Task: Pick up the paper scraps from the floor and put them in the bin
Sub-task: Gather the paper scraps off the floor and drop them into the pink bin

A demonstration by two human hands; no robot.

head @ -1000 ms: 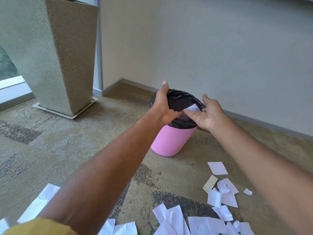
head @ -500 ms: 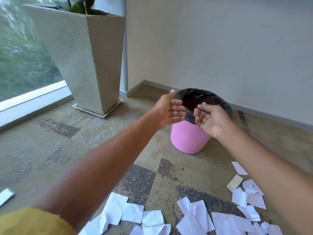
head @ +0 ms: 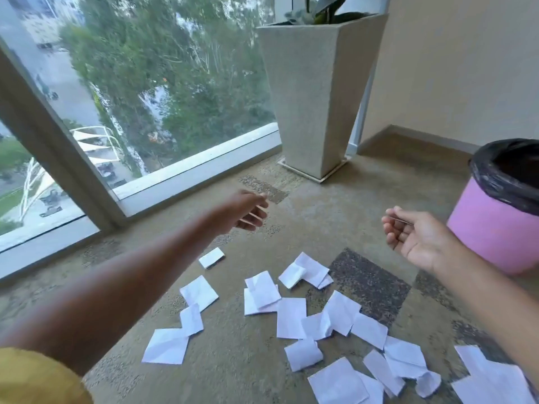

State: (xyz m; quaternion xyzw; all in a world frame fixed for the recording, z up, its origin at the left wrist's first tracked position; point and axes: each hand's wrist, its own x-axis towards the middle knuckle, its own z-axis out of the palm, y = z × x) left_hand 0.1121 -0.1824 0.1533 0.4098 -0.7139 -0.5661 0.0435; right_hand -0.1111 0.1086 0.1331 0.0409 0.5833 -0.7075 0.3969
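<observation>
Both empty, fingers loosely curled: left hand, right hand. Patterned carpet; white paper scraps scattered near. Pink bin far right; stone planter beside window.

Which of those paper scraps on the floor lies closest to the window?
The small scrap lying by itself, nearest the left hand; the other scraps cluster farther back, toward the person.

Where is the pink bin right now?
In the head view the pink bin stands on the carpet at the far right edge, just past the right hand and to the right of the tall stone planter.
</observation>
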